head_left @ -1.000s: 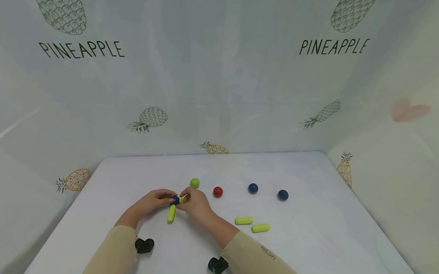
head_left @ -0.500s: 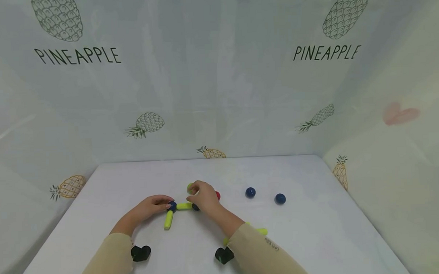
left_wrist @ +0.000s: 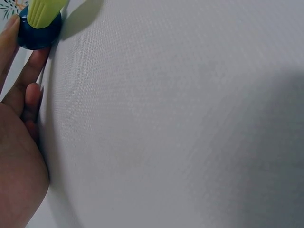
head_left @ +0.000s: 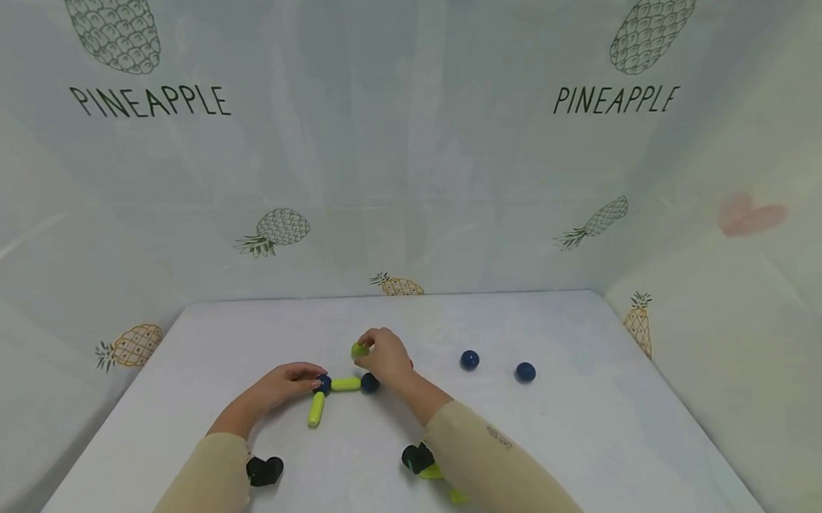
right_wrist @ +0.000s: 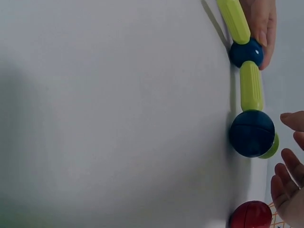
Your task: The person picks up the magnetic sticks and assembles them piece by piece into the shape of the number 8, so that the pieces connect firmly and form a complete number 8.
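Observation:
My left hand (head_left: 284, 385) pinches a blue ball (head_left: 323, 384) between thumb and fingers, low on the table. Two yellow-green sticks join that ball: one stick (head_left: 317, 409) points toward me, and another stick (right_wrist: 251, 86) runs right to a second blue ball (head_left: 370, 383). Just beyond it, my right hand (head_left: 387, 357) reaches to a green ball (head_left: 359, 350), largely hidden behind the second blue ball in the right wrist view. There, its thumb and fingers (right_wrist: 290, 166) stand apart around a gap. A red ball (right_wrist: 251, 214) lies close by, mostly covered by this hand in the head view.
Two more blue balls (head_left: 470, 360) (head_left: 525, 372) lie on the white table (head_left: 594, 439) to the right. Loose yellow-green sticks (head_left: 430, 472) (head_left: 459, 496) lie partly under the right sleeve (head_left: 499, 457). A pineapple-print cloth (head_left: 352, 138) hangs behind the table.
My right hand has left the stick beside the left ball and moved right and away to the green ball. The loose sticks by the right sleeve have shifted nearer me. The left hand stays put.

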`<state>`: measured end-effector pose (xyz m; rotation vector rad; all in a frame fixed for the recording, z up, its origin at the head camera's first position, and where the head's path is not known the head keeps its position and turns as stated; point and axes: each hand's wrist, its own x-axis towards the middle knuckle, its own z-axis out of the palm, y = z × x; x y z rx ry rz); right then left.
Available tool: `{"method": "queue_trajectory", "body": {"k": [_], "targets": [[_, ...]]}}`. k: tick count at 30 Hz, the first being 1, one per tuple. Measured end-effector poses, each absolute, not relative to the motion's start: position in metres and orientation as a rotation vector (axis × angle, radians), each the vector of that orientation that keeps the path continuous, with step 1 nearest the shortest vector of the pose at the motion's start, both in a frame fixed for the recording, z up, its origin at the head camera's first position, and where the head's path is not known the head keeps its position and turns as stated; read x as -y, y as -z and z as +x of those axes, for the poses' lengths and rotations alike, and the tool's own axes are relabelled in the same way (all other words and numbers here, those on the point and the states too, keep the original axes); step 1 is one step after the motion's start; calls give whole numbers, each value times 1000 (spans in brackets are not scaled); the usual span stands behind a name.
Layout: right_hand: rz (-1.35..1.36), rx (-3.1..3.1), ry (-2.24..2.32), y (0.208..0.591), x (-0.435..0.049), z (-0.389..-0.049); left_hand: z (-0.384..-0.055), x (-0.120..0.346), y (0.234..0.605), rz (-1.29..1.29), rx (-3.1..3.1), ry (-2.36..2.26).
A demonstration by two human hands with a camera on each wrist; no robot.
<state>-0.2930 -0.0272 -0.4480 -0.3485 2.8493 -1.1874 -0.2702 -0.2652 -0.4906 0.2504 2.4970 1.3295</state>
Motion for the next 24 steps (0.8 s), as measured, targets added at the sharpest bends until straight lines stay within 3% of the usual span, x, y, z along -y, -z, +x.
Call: {"method": "queue_trajectory", "body": {"k": [24], "targets": [[-312,-2891,956,458,38,-319,-266,265,487,293,-2520,-1318]]}}
